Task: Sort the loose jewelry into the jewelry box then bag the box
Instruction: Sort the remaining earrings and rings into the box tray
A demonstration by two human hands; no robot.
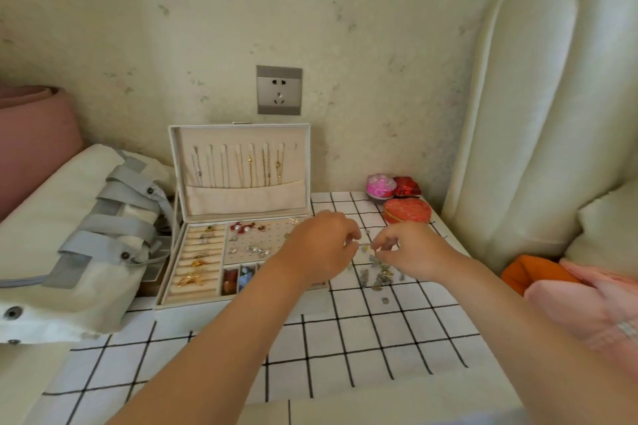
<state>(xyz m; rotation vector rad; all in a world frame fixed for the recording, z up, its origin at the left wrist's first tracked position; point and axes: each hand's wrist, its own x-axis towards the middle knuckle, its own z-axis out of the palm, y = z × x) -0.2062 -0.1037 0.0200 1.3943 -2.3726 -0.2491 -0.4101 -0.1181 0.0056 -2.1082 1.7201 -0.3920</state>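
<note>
Two bare forearms are stretching out from the bottom edge over a surface covered in a white cloth with black checks. Both hands are meeting just right of the jewelry box. The left hand is curling its fingers and hovering over the box's front right corner, while the right hand is curling toward it. Their fingertips are pinching a small pale piece between them, too blurred to name. Just beneath the right hand, the loose jewelry is lying in a scattered heap on the cloth, with one bit lying apart, nearer the camera. The box is standing open, its lid upright against the wall with chains hanging inside, and rings and earrings are sitting in its tray. A white and grey bag is lying right beside the box on its left. Three small pouches are sitting behind the heap by the wall.
</note>
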